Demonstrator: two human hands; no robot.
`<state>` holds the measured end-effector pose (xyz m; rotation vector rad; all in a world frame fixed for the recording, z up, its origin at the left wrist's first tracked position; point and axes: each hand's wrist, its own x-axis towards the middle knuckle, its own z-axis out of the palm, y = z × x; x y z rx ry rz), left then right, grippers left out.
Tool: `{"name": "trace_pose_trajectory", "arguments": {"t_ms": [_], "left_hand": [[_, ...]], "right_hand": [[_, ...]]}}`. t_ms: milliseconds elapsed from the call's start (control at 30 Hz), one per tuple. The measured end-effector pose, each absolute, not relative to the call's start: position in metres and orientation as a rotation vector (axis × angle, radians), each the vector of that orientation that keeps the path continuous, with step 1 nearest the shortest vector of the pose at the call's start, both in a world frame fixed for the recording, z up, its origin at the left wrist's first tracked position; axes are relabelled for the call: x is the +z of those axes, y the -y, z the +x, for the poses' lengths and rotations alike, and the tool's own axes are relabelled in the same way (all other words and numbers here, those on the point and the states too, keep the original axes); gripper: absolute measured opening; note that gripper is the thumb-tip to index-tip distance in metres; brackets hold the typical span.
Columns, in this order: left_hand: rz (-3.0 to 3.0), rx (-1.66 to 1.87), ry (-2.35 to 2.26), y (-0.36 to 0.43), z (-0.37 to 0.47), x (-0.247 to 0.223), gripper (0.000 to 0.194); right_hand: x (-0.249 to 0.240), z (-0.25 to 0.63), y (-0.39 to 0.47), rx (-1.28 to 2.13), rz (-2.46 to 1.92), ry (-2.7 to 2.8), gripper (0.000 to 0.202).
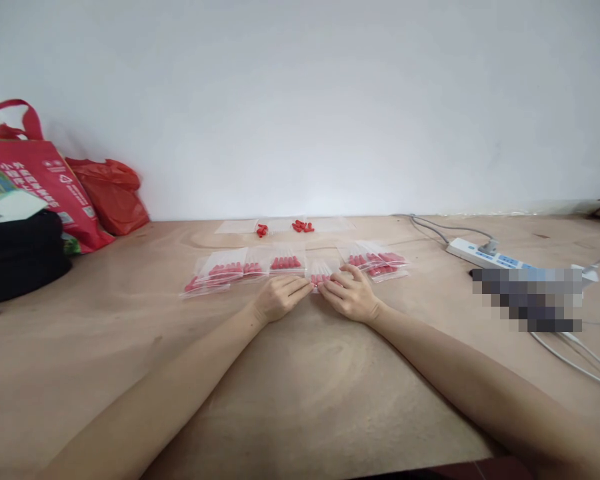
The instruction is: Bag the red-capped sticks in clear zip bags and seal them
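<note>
Here at the middle of the tabletop (pixel 300 387), the left hand (pixel 280 298) has its fingers drawn together, tips at the near-left edge of a clear bag (pixel 321 267) of red pieces; the right hand (pixel 351 295), half curled, touches its right side. Pinched or merely pressed? Can't tell for either. From that bag, more filled bags (pixel 286 261) spread toward nine and ten o'clock, others (pixel 373 259) between two and three. Power strip (pixel 480 255) at three! Farther off, loose red pieces (pixel 303 227) near eleven, then the wall (pixel 300 120) at twelve.
</note>
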<state>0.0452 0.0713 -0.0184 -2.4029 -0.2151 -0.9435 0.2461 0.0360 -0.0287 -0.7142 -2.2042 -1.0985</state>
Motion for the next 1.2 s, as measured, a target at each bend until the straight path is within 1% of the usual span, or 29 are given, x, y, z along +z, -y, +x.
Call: {"name": "trace_pose_trajectory", "arguments": {"t_ms": [200, 400, 567, 700, 1000, 1200], "left_hand": [[-2.338, -0.954, 0.147, -0.075, 0.049, -0.017, 0.014], [-2.341, -0.932, 0.181, -0.076, 0.050, -0.017, 0.018], [-2.384, -0.953, 0.206, -0.075, 0.050, -0.017, 0.019], [-2.388, -1.019, 0.181, -0.074, 0.048, -0.018, 0.015], [-2.397, -1.033, 0.206, -0.073, 0.044, -0.017, 0.016], [-2.374, -1.014, 0.226, -0.074, 0.046, -0.017, 0.013]], "right_hand": [[-0.027, 0.241, -0.041, -1.124, -0.607, 2.157, 0.014], [-0.024, 0.237, -0.043, -1.212, -0.570, 2.210, 0.024], [-0.024, 0.242, -0.041, -1.162, -0.529, 2.255, 0.022], [-0.026, 0.254, -0.039, -1.183, -0.562, 2.229, 0.022], [-0.027, 0.278, -0.036, -1.234, -0.689, 2.198, 0.018], [-0.025, 0.278, -0.034, -1.162, -0.744, 2.163, 0.016]]}}
